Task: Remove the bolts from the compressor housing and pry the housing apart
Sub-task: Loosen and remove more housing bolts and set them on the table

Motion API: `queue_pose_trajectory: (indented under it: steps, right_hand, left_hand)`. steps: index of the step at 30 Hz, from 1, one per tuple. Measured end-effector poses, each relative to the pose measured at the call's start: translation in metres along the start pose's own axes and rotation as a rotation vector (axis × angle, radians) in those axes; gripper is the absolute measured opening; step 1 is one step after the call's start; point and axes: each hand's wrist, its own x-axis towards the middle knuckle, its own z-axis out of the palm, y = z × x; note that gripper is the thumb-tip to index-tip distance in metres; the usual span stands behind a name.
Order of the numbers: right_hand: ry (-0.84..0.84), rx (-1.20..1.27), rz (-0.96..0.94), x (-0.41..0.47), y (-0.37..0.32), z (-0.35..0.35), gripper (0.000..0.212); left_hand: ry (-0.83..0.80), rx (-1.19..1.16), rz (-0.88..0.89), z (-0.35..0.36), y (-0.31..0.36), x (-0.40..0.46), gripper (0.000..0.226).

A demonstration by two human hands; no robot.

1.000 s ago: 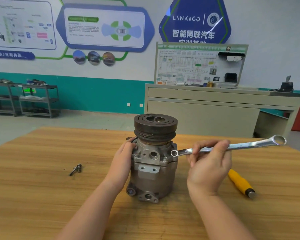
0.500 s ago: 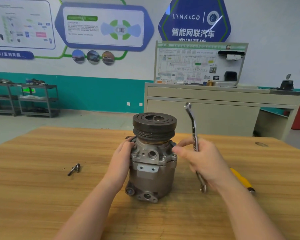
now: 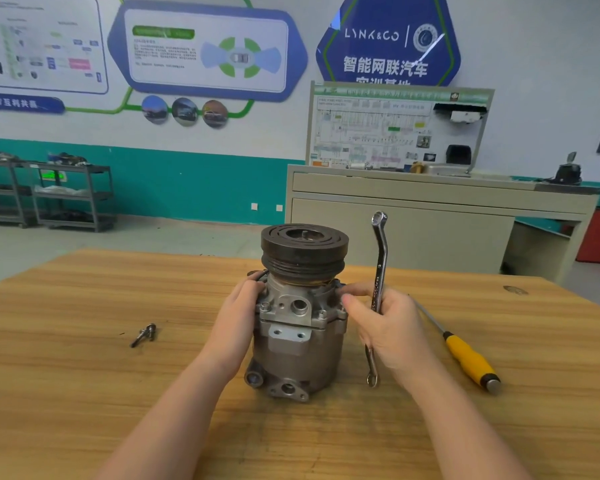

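Observation:
A grey compressor point(image 3: 300, 344) stands upright on the wooden table point(image 3: 84, 393), its dark pulley point(image 3: 303, 249) on top. Bolts show on its upper flange point(image 3: 264, 306). My left hand point(image 3: 238, 318) holds the housing's left side just under the pulley. My right hand point(image 3: 387, 327) grips a silver ring wrench point(image 3: 379, 268) nearly upright in its palm, while its thumb and forefinger reach to the flange's right edge, where a bolt would be hidden by the fingertips. Loose bolts point(image 3: 144, 335) lie on the table to the left.
A yellow-handled screwdriver point(image 3: 468, 358) lies on the table to the right of my right hand. Beyond the table stand a beige bench with a wiring display board point(image 3: 395, 129) and grey shelf racks point(image 3: 49, 192) at the far left wall.
My right hand took the wrench off the right-side bolt, swung it from level to upright, and brought its fingertips to the flange. The left hand has stayed on the housing.

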Motion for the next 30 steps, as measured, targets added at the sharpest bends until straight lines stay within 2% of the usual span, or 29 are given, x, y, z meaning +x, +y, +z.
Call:
queue_pose_trajectory:
  steps: [1,4,10,12,15,21,25,30]
  right_hand:
    - [0.022,0.002,0.004,0.0001,-0.0004,0.0014,0.006]
    - [0.088,-0.005,-0.006,0.0019,0.0029,0.0019,0.015]
    - [0.040,0.020,-0.025,0.0007,0.0032,0.0048,0.009]
    - [0.064,0.017,-0.028,0.0014,0.0041,0.0046,0.014]
    - [0.065,-0.007,-0.057,0.0003,0.0026,0.0040,0.010]
    - [0.089,-0.032,-0.073,-0.0002,0.0016,0.0041,0.015]
    - [0.067,-0.039,-0.079,-0.0011,0.0013,0.0025,0.007]
    - [0.051,-0.029,-0.059,-0.0005,0.0005,0.0049,0.014]
  left_hand:
    - [0.000,-0.002,0.003,-0.0002,-0.0001,0.0006,0.035]
    - [0.007,0.001,0.011,-0.0003,-0.0016,0.0026,0.042]
    - [0.013,0.023,0.012,-0.0007,-0.0020,0.0017,0.047]
    - [0.008,0.022,0.013,-0.0010,-0.0016,0.0013,0.045]
    - [0.011,0.014,0.006,-0.0012,-0.0011,0.0005,0.035]
    - [0.022,-0.007,-0.019,-0.0002,-0.0002,0.0007,0.035]
    - [0.035,-0.019,-0.038,0.0007,0.0004,-0.0002,0.031]
    - [0.025,-0.007,-0.025,0.0010,0.0012,-0.0007,0.042]
